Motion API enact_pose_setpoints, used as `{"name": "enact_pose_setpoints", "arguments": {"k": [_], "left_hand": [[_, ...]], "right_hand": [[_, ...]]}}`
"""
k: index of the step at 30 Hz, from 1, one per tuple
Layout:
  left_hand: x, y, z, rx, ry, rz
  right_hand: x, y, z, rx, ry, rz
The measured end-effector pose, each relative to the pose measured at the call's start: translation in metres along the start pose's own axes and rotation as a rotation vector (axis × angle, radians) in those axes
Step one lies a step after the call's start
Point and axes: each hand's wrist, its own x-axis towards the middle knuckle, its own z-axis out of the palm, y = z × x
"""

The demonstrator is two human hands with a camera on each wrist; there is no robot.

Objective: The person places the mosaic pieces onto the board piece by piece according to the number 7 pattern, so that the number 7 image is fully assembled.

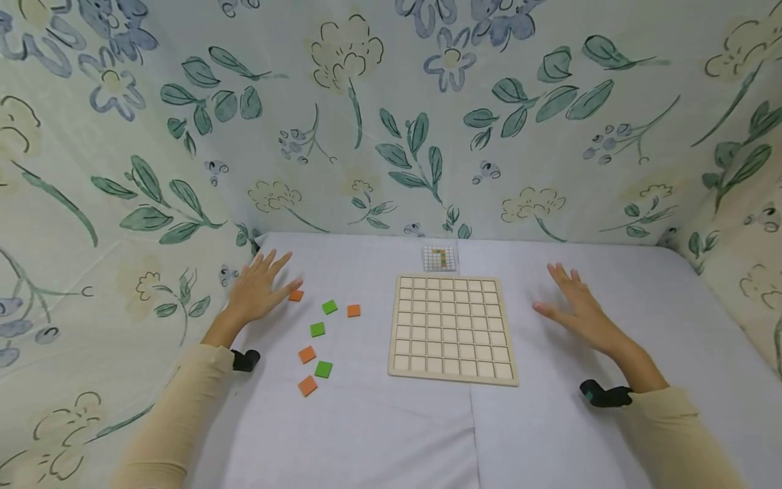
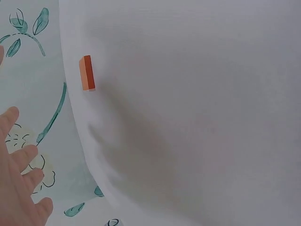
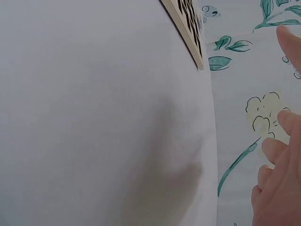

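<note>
My left hand point(image 1: 255, 291) hovers over the left of the table with its fingers spread and holds nothing. Close to its thumb lies an orange tile point(image 1: 296, 296), which the left wrist view also shows as a small orange block point(image 2: 87, 73). More orange and green tiles, such as a green tile point(image 1: 330, 307) and an orange tile point(image 1: 308, 386), lie scattered to the right of that hand. A square wooden grid board point(image 1: 453, 382) lies flat in the middle. To the board's right my right hand point(image 1: 580, 314) is raised, fingers extended, touching nothing.
Behind the board lies a small pattern card point(image 1: 438, 259) with a printed grid and coloured squares. A white cloth point(image 1: 366, 435) covers the table, creased near the front. Flowered fabric point(image 1: 391, 136) hangs at the back and sides.
</note>
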Motion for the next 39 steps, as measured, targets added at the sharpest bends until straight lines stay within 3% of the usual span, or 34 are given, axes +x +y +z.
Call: {"name": "enact_pose_setpoints", "arguments": {"k": [6, 18, 24, 31, 39], "left_hand": [[-0.001, -0.004, 0.005, -0.036, -0.005, 0.017], [-0.002, -0.015, 0.016, -0.282, -0.026, 0.081], [-0.001, -0.021, 0.017, -0.398, -0.070, 0.123], [0.003, -0.032, 0.019, -0.522, -0.143, 0.126], [0.001, -0.035, 0.016, -0.544, -0.196, 0.099]], "right_hand": [[-0.001, -0.008, 0.011, 0.021, -0.061, -0.014], [0.003, -0.010, 0.033, 0.015, -0.161, -0.064], [0.004, -0.013, 0.038, 0.003, -0.184, -0.101], [0.005, -0.009, 0.043, 0.006, -0.220, -0.120], [0.006, -0.005, 0.047, 0.005, -0.242, -0.159]]}}
